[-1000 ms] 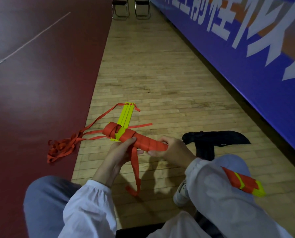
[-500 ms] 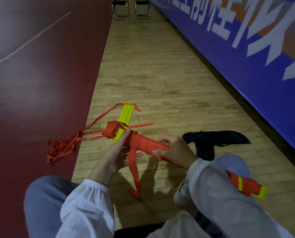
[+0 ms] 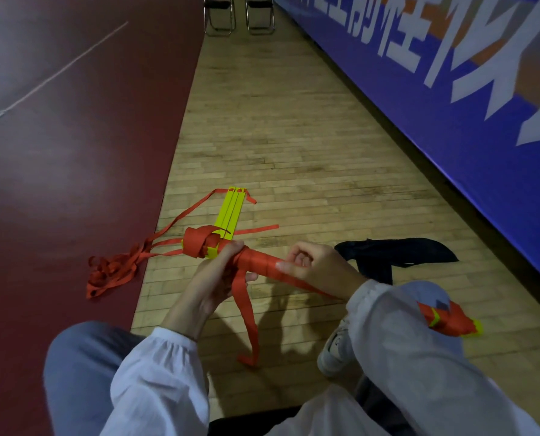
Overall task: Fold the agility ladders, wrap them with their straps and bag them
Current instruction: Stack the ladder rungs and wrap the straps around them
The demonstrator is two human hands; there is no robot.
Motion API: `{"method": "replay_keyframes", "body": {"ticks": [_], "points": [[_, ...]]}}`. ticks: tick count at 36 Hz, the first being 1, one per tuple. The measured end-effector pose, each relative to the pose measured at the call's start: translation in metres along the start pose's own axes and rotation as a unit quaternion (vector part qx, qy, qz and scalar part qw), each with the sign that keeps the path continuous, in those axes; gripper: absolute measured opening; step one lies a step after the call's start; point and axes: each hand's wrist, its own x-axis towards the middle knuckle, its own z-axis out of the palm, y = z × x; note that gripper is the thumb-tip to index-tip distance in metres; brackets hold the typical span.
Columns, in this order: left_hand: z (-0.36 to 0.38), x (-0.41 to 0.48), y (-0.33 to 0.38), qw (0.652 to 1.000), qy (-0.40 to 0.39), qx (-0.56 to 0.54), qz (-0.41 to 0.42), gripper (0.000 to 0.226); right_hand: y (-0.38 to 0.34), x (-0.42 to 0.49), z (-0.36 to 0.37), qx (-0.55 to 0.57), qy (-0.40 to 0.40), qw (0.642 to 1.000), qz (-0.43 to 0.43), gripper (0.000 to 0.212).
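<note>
I hold a folded agility ladder bundle (image 3: 257, 264), its yellow rungs wound in red strap, level above the wooden floor. My left hand (image 3: 213, 280) grips it near its far end, where a loose red knot (image 3: 199, 245) sits. My right hand (image 3: 314, 267) is closed on the bundle's middle. The bundle's near end (image 3: 449, 319) pokes out past my right knee. A loose strap tail (image 3: 246, 313) hangs down from the bundle. A second ladder (image 3: 231, 212) of yellow rungs lies on the floor beyond, its red straps (image 3: 111, 272) piled to the left. A black bag (image 3: 397, 254) lies flat to the right.
A blue banner wall (image 3: 451, 121) runs along the right. Dark red court flooring (image 3: 73, 184) lies to the left of the wooden strip (image 3: 278, 136). Two folding chairs (image 3: 237, 14) stand at the far end. My knees and a white shoe (image 3: 334, 350) fill the foreground.
My left hand has slid up the bundle towards the knot and closed around it. The bundle has tilted, its near end dropping lower behind my right knee.
</note>
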Motion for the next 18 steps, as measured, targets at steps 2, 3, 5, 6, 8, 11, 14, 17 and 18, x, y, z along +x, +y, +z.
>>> {"method": "replay_keyframes", "body": {"ticks": [2,3,5,6,8,11,14,17,18], "points": [[-0.002,0.000,0.000,1.000,-0.014,0.001,0.008,0.035,0.001,0.000,-0.010,-0.029,-0.040,0.998,0.050,0.040],[-0.003,-0.001,0.000,1.000,-0.018,-0.001,0.009,0.034,0.002,0.000,-0.014,-0.043,-0.068,0.995,0.066,0.049],[-0.004,-0.001,-0.001,1.000,-0.024,-0.011,0.005,0.029,0.005,-0.001,-0.017,-0.026,-0.130,0.987,0.095,0.062],[-0.004,-0.002,-0.001,1.000,-0.026,-0.016,0.001,0.025,0.007,-0.001,-0.017,-0.001,-0.150,0.984,0.101,0.064],[-0.004,-0.003,-0.002,0.999,-0.031,-0.023,-0.010,0.019,0.011,-0.001,-0.014,0.039,-0.149,0.984,0.093,0.063],[-0.006,-0.004,0.000,0.998,-0.045,-0.030,-0.028,0.021,0.013,-0.002,-0.010,0.035,-0.110,0.991,0.068,0.060],[-0.007,-0.006,0.002,0.997,-0.059,-0.041,-0.042,0.030,0.013,-0.005,-0.007,0.030,-0.080,0.996,0.037,0.066],[-0.007,-0.006,0.004,0.995,-0.066,-0.054,-0.047,0.025,0.015,-0.006,-0.004,0.008,-0.042,0.999,0.022,0.063],[-0.006,-0.006,0.004,0.995,-0.065,-0.057,-0.048,0.023,0.016,-0.006,-0.003,-0.005,-0.028,0.999,0.020,0.060]]}}
